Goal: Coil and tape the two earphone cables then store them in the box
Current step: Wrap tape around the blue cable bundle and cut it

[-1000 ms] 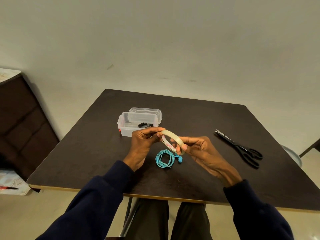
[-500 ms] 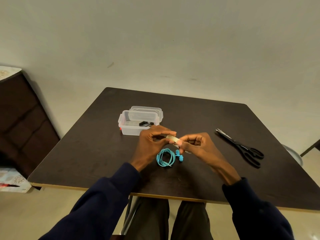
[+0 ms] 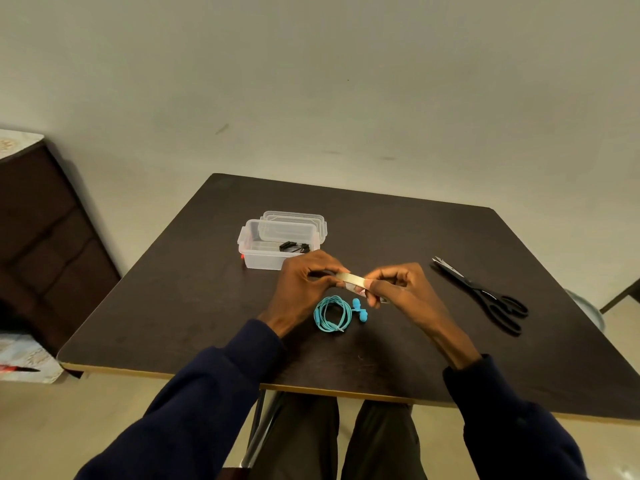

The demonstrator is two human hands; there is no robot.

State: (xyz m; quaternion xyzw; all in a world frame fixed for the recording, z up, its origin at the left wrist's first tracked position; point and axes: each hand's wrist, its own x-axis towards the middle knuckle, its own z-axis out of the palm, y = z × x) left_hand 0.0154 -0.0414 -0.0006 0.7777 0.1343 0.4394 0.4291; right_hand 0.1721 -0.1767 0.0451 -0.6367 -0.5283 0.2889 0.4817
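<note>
The left hand (image 3: 304,282) and right hand (image 3: 398,289) both curl their fingers round a roll of tape (image 3: 353,280), held edge-on between them just above the table (image 3: 207,289), apparently picking at its free end. Just below them lies the teal earphone cable (image 3: 332,313), coiled but with no tape visible on it, while the black earphone cable (image 3: 293,247) sits bundled inside the open box (image 3: 273,259), whose lid (image 3: 294,217) rests behind it. Roughly half looks done: what remains is cutting a strip, probably with the scissors (image 3: 485,296) lying well to the right, binding the teal coil and boxing it.
</note>
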